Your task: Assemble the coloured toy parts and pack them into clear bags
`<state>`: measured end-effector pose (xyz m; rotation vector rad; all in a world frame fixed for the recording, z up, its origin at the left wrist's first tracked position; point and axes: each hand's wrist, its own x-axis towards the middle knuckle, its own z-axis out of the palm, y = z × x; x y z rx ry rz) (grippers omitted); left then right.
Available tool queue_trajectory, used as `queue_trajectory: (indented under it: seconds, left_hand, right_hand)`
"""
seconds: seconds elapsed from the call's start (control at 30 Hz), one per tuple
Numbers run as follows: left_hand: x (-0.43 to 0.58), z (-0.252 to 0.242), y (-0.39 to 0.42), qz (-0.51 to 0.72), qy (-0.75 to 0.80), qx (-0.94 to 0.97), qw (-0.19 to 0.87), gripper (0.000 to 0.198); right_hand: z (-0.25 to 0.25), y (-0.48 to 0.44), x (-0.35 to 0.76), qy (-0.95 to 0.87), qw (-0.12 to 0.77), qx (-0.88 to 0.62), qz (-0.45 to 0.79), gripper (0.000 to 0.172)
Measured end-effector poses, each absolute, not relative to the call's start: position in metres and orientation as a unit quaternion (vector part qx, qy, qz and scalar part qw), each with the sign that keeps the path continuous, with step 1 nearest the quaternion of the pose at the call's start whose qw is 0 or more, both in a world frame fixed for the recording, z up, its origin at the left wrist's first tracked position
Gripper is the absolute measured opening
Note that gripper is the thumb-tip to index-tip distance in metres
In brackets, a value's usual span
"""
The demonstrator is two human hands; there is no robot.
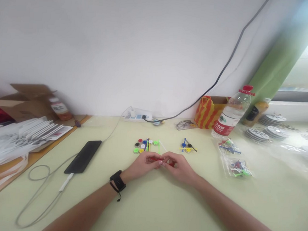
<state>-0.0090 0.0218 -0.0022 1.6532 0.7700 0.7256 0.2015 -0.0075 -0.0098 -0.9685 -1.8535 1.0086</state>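
Note:
My left hand (142, 165) and my right hand (181, 168) meet above the middle of the table, fingers pinched together. Both grip a small red plastic piece (155, 159), mostly covered by the fingers; its full shape is hidden. Just beyond my left hand lies a group of small round plastic discs (140, 140) in several colours, with thin coloured arrow pieces (147, 144) beside them. Past my right hand sit a few spinners with arrows (188, 146) in blue, black and yellow.
To the left are a black phone (83, 157) on a cable, a cardboard box (29, 105) and stacked white packets (40, 135). A power strip (137, 115) lies by the wall. At right stand a large water bottle (231, 114), bagged plastic parts (237, 167) and stacked discs (257, 135).

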Motion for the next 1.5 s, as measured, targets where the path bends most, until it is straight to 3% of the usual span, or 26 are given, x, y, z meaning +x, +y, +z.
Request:
queue_trajectory:
  seconds: [1.5]
  left_hand:
    - [-0.0098, -0.0058, 0.025, 0.306, 0.335, 0.685, 0.569, 0.031]
  right_hand:
    - [-0.0157, -0.0073, 0.2033, -0.736, 0.395, -0.404, 0.372, 0.022]
